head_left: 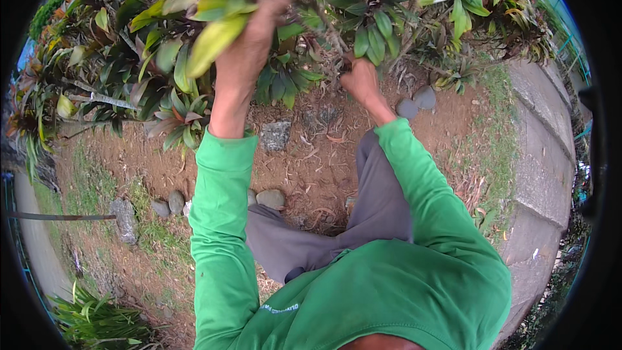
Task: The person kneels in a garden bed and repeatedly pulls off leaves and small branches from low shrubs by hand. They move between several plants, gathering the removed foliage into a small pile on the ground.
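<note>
My left hand (257, 34) is raised among leafy shrubs at the top of the head view, blurred by motion. Yellow-green leaves (216, 43) lie against it and partly cover it; whether its fingers hold a stem cannot be told. Lower and to the right, my right hand (360, 78) is curled at a thin brown branch (333, 34), just under a cluster of green leaves (374, 41). Its fingers are closed around a part of the woody stem, and the fingertips are partly hidden.
A squarish grey rock (276, 135) lies on the bare soil below the shrubs. Rounded stones (424, 97) sit right of my right hand. A stepped concrete path (544, 155) runs along the right side. An upright stone (125, 221) stands at left beside a dark bar (63, 216).
</note>
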A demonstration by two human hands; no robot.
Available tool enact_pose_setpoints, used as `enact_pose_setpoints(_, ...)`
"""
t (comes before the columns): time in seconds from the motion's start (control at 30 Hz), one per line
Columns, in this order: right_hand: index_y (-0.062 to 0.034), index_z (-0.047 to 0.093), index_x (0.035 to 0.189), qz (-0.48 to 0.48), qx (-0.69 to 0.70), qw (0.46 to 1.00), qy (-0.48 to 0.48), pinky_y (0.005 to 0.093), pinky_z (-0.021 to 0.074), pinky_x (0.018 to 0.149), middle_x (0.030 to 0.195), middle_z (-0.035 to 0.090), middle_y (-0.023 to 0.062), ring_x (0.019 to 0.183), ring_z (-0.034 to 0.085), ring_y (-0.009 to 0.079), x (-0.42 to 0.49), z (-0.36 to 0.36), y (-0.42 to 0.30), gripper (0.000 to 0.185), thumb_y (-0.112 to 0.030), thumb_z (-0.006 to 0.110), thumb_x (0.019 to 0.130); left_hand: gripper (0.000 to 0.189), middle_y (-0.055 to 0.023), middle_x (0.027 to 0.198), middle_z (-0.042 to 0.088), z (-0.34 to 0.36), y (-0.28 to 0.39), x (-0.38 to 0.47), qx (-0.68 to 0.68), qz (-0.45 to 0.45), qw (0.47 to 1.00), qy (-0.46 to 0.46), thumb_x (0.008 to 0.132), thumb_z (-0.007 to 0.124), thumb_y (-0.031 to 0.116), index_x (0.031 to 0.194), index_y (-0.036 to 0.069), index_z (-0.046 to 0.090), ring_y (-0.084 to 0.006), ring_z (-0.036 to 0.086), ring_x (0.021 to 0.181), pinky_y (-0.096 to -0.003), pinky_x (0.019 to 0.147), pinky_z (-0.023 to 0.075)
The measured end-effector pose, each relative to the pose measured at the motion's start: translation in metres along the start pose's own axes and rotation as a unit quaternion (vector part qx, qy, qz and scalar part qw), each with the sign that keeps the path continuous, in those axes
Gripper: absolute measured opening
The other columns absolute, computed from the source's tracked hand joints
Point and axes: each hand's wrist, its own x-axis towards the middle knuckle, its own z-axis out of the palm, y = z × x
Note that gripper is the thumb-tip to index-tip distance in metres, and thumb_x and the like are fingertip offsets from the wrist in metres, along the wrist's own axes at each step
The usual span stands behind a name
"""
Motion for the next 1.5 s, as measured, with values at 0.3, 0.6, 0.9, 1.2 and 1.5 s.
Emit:
enact_pose_setpoints(0.3, 0.0007, 0.064, 0.112, 0.011, -0.065, 0.984, -0.168, 0.0424, 0.0532, 0.082, 0.101, 0.067, 0.029, 0.089, 0.068, 0.0385, 0.019, 0.024, 0.081, 0.042, -0.014, 0.059, 0.073, 0.04, -0.0007, 0.106, 0.066, -0.047, -0.1, 0.008, 0.656, 0.09, 0.707, -0.25, 0.077, 0.068, 0.044, 0.11, 0.023, 0.067, -0.0282, 0.058, 0.099, -0.0582, 0.083, 0.0406)
enact_pose_setpoints(0.6, -0.0019, 0.074, 0.087, 0.156, -0.114, 0.882, -0.431, 0.0406, 0.0551, 0.067, 0.083, 0.07, 0.0222, 0.08, 0.07, 0.035, 0.012, 0.047, 0.057, 0.022, -0.018, 0.063, 0.075, 0.036, -0.0125, 0.103, 0.067, -0.084, -0.128, -0.016, 0.562, 0.102, 0.789, -0.224, 0.082, 0.062, 0.038, 0.105, 0.012, 0.068, -0.0345, 0.067, 0.083, -0.0463, 0.068, 0.054)
enact_pose_setpoints(0.9, 0.0027, 0.07, 0.081, -0.082, -0.061, 0.966, -0.239, 0.0448, 0.0523, 0.073, 0.084, 0.067, 0.026, 0.082, 0.067, 0.0415, -0.039, 0.044, 0.02, 0.019, -0.004, 0.056, 0.07, 0.031, -0.014, 0.093, 0.064, -0.064, -0.082, -0.051, 0.604, -0.052, 0.764, -0.221, 0.074, 0.065, 0.026, 0.099, 0.007, 0.067, -0.036, 0.067, 0.079, -0.0465, 0.067, 0.055)
enact_pose_setpoints(1.2, -0.0028, 0.063, 0.091, -0.364, 0.082, 0.928, 0.007, 0.0299, 0.0473, 0.058, 0.076, 0.059, 0.007, 0.072, 0.059, 0.0172, -0.02, 0.015, -0.099, 0.018, 0.0, 0.056, 0.075, 0.032, -0.0144, 0.093, 0.061, -0.068, -0.08, -0.083, 0.562, -0.062, 0.802, -0.193, 0.078, 0.069, 0.03, 0.098, 0.006, 0.066, -0.0368, 0.066, 0.08, -0.048, 0.068, 0.0532)
enact_pose_setpoints(1.5, -0.0009, 0.068, 0.1, -0.369, 0.086, 0.923, 0.068, 0.0337, 0.0518, 0.066, 0.078, 0.067, 0.013, 0.071, 0.066, 0.0242, 0.017, -0.025, -0.193, 0.03, -0.002, 0.055, 0.073, 0.028, -0.0155, 0.09, 0.058, -0.065, -0.077, -0.101, 0.544, -0.026, 0.822, -0.166, 0.079, 0.07, 0.028, 0.091, 0.004, 0.062, -0.0368, 0.064, 0.078, -0.0469, 0.065, 0.0522)
